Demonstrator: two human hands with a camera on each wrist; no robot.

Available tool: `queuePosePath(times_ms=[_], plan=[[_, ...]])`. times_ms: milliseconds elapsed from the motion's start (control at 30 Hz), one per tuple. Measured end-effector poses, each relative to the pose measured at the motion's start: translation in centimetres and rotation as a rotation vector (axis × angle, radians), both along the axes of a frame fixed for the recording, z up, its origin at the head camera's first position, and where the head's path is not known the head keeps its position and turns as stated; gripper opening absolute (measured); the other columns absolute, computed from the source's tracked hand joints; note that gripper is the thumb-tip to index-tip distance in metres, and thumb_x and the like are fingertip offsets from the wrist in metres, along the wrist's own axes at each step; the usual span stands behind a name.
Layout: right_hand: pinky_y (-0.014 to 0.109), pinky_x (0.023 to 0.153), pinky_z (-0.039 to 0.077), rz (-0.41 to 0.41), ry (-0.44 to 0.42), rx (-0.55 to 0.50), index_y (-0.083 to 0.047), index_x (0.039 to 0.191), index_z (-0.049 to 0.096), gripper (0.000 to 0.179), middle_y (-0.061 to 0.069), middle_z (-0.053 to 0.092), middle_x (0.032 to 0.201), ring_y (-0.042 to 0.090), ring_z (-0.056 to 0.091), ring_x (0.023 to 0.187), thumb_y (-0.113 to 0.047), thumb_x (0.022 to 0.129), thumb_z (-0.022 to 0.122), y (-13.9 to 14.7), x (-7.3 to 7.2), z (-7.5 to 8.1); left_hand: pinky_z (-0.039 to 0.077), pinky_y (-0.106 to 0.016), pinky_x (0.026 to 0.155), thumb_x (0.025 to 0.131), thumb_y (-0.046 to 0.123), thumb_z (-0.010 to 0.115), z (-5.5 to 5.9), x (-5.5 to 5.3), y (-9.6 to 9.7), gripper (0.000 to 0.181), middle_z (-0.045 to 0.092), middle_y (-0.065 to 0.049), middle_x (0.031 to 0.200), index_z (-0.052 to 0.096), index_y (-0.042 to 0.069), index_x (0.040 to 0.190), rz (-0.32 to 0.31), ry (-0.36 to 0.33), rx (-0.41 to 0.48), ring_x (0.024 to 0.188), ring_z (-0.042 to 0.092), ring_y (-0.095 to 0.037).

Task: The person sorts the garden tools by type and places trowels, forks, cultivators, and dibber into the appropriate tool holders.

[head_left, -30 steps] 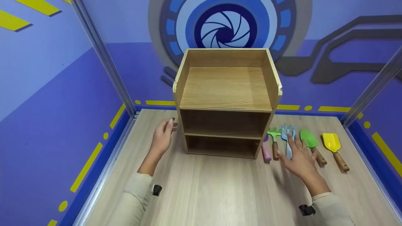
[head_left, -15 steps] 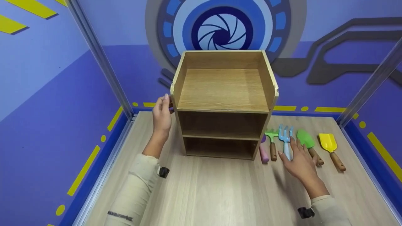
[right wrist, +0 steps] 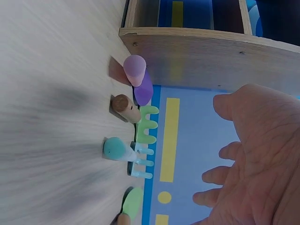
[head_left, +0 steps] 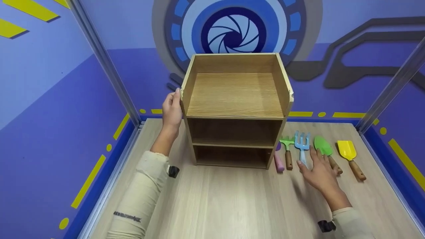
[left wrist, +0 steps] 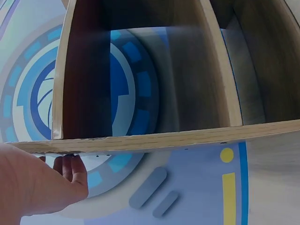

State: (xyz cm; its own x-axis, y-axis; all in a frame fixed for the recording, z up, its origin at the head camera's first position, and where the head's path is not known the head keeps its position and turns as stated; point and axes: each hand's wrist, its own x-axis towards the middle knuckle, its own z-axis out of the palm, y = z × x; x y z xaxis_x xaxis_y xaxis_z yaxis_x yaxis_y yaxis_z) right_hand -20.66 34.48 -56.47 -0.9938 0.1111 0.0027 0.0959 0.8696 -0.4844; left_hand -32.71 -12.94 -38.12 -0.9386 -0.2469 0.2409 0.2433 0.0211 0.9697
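Your biggest backdrop is the patterned wall [head_left: 129, 76], filling the top of the head view. Below it, the table [head_left: 225, 199] covers the lower middle, and on it stands the wooden shelf [head_left: 232, 94], upright just above the centre of the frame, with a walled top and two compartments beneath. Judging by how things lie, your work looks early: you have reached the shelf's side, yet all five garden tools lie on the table, so any handling of them is left.

Your left hand [head_left: 172, 112], left of centre, grips the front edge of the shelf's left side panel, fingers bent against its outer face; how firmly, you cannot tell from here. Your right hand [head_left: 321, 171], at lower right, has its fingers spread and relaxed over the tools, holding nothing and apparently touching none.

The tools lie in a row at the right of the frame. From left to right you have the yellow shovel's four neighbours: the pink-handled tool [head_left: 279, 164], partly behind the shelf, the green rake [head_left: 288, 142], the blue fork [head_left: 302, 146] and the green trowel [head_left: 323, 145]. The yellow shovel [head_left: 347, 150] ends the row.
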Motion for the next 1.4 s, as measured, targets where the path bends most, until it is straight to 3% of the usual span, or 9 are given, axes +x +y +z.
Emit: queuePosePath(times_ms=[133,367,567,667,767,933,1100,1300,1400], plan=[[0.089,0.111,0.006,-0.005,0.002,0.013,-0.005,0.171,0.012,0.092,0.04,0.011,0.171,0.074,0.009,0.151,-0.057,0.107,0.053,0.2,0.3,-0.2,0.037,-0.028,0.082,0.114,0.039,0.045,0.6,-0.3,0.1,0.032,0.045,0.003,0.089,0.057,0.014,0.098,-0.038,-0.048,-0.036,0.088,0.046,-0.014],[0.088,0.112,0.008,0.003,-0.005,0.054,0.002,0.167,0.023,0.09,0.044,0.011,0.169,0.073,0.01,0.151,-0.059,0.107,0.051,0.9,0.5,-0.4,0.042,-0.033,0.099,0.111,0.041,0.052,1.9,-1.3,0.1,0.031,0.058,0.002,0.113,0.064,0.012,0.115,-0.084,-0.153,-0.042,0.111,0.053,-0.017],[0.089,0.113,0.011,0.008,0.001,0.056,0.007,0.164,0.028,0.089,0.05,0.015,0.164,0.072,0.013,0.151,-0.055,0.106,0.056,1.6,0.6,-0.5,0.047,-0.032,0.091,0.107,0.043,0.056,2.5,-3.0,-0.1,0.032,0.061,-0.003,0.111,0.063,0.011,0.114,-0.174,-0.233,-0.03,0.103,0.058,-0.018],[0.091,0.11,0.015,0.005,0.014,0.05,0.01,0.162,0.029,0.089,0.05,0.016,0.164,0.07,0.016,0.151,-0.054,0.107,0.056,1.9,0.6,-0.7,0.052,-0.033,0.09,0.106,0.042,0.056,2.4,-3.7,-0.7,0.038,0.066,-0.009,0.117,0.064,0.009,0.124,-0.233,-0.237,-0.009,0.101,0.064,-0.021],[0.09,0.11,0.02,0.004,0.027,0.053,0.014,0.16,0.029,0.091,0.048,0.019,0.164,0.069,0.02,0.151,-0.055,0.107,0.055,2.1,0.6,-0.8,0.052,-0.039,0.102,0.105,0.044,0.056,2.1,-4.2,-1.5,0.048,0.065,-0.012,0.133,0.063,0.008,0.136,-0.286,-0.234,-0.014,0.116,0.064,-0.024],[0.089,0.112,0.02,0.005,0.005,0.023,0.017,0.159,0.03,0.09,0.049,0.021,0.163,0.068,0.02,0.152,-0.052,0.107,0.056,2.2,0.8,-0.6,0.046,-0.048,0.114,0.103,0.052,0.052,1.3,-4.6,-2.6,0.063,0.056,-0.013,0.154,0.053,0.016,0.155,-0.368,-0.262,-0.065,0.136,0.056,-0.029],[0.083,0.116,0.025,0.028,-0.059,-0.063,0.017,0.159,0.026,0.091,0.049,0.027,0.161,0.068,0.023,0.151,-0.054,0.108,0.053,2.2,1.1,-0.3,0.044,-0.048,0.114,0.101,0.055,0.049,0.7,-4.8,-2.9,0.068,0.051,-0.014,0.159,0.049,0.021,0.16,-0.375,-0.27,-0.064,0.137,0.052,-0.028],[0.08,0.116,0.031,0.043,-0.093,-0.083,0.017,0.161,0.023,0.093,0.048,0.027,0.162,0.068,0.029,0.148,-0.055,0.109,0.052,2.8,1.6,-0.9,0.034,-0.055,0.125,0.099,0.058,0.047,0.4,-4.9,-2.7,0.072,0.043,-0.007,0.169,0.046,0.023,0.162,-0.383,-0.263,-0.066,0.151,0.042,-0.028],[0.08,0.116,0.031,0.049,-0.107,-0.095,0.017,0.16,0.023,0.093,0.048,0.027,0.162,0.069,0.03,0.148,-0.054,0.109,0.053,3.3,1.7,-1.4,0.031,-0.055,0.126,0.099,0.059,0.046,0.3,-4.9,-2.6,0.072,0.045,-0.008,0.167,0.047,0.022,0.161,-0.383,-0.262,-0.079,0.151,0.042,-0.028]])
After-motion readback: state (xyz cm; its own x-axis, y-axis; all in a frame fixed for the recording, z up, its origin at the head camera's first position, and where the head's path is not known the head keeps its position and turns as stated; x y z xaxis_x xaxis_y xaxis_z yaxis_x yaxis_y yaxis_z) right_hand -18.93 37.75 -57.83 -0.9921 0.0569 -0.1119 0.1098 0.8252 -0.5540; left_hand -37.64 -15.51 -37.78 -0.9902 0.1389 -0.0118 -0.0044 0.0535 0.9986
